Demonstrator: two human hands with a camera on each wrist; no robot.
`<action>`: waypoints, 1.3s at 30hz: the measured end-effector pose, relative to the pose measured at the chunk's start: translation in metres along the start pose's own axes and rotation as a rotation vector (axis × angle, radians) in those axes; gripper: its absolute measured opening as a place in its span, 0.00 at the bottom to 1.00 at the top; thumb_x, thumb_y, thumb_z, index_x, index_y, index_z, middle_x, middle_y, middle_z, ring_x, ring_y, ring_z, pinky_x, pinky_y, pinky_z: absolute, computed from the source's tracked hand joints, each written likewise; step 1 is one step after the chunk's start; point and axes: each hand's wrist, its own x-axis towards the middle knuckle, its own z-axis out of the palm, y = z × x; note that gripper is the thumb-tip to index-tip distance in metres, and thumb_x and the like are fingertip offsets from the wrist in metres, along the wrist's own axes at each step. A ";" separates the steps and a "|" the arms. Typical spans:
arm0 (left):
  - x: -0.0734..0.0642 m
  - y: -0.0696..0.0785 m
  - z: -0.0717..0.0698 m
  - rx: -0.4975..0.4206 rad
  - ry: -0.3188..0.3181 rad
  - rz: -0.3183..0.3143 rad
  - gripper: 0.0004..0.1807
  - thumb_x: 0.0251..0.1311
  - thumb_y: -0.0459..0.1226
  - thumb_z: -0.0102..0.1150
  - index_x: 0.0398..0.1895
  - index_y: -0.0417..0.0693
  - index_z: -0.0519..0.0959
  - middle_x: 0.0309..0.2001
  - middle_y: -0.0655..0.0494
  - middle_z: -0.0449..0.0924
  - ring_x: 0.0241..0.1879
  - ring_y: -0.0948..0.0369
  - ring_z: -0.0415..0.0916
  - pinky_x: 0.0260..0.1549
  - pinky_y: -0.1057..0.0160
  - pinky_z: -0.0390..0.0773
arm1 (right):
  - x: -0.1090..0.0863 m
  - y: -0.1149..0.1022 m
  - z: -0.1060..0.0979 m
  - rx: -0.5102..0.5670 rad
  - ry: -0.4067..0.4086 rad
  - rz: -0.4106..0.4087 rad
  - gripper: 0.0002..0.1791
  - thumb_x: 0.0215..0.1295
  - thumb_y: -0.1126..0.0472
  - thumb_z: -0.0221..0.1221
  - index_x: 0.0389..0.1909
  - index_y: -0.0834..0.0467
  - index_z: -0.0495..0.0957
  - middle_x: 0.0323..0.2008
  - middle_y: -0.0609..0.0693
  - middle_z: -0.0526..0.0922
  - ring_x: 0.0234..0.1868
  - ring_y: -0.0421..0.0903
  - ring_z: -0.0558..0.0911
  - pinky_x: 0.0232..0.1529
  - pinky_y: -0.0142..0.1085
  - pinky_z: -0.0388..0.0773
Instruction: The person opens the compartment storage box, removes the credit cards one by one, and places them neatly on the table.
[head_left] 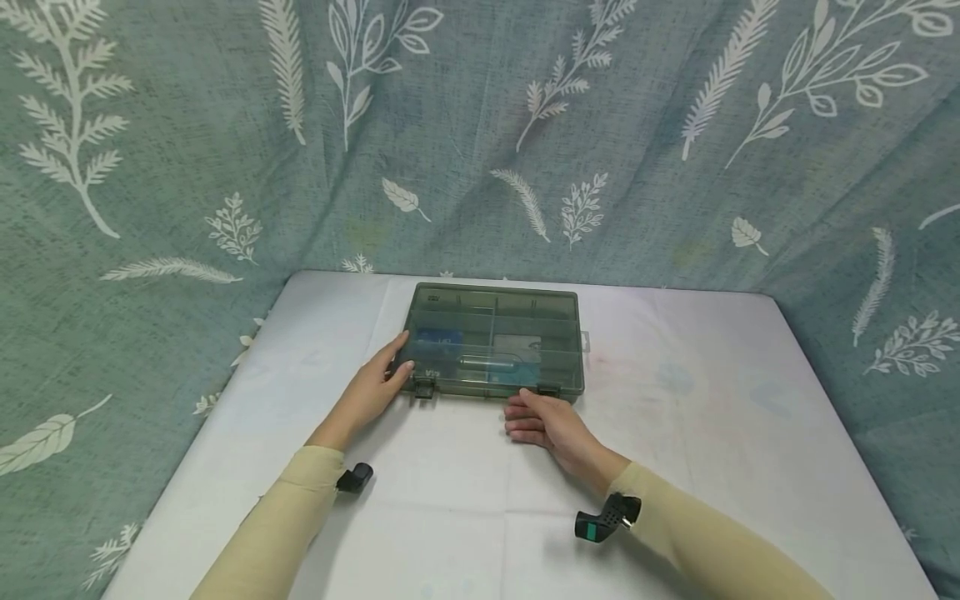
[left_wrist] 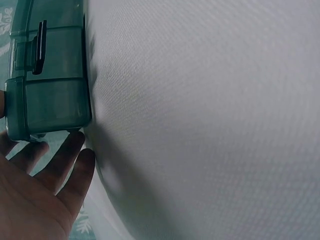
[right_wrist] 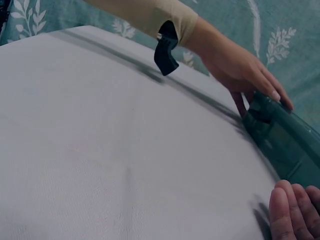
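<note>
table [head_left: 750, 433]: white cloth surface, backed by leaf-print curtain [head_left: 480, 125] from 9 through 12 to 3 o'clock.
organizer box [head_left: 495, 342]: smoky transparent, lid closed, lying flat at 12 o'clock from the hands; two latches on its near edge.
left hand [head_left: 372, 386]: at box's 8 o'clock corner, fingers straight, touching the side wall, gripping nothing.
right hand [head_left: 550, 423]: flat on table at box's 5 o'clock, fingers relaxed, just beside the right latch [head_left: 548, 390]; holding nothing.
</note>
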 end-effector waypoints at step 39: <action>0.001 -0.001 0.002 0.006 0.010 -0.007 0.35 0.80 0.46 0.47 0.83 0.53 0.48 0.80 0.42 0.49 0.71 0.37 0.62 0.68 0.37 0.67 | -0.012 0.000 -0.024 -0.068 -0.023 -0.008 0.25 0.85 0.55 0.39 0.69 0.71 0.65 0.57 0.62 0.81 0.46 0.42 0.86 0.48 0.36 0.86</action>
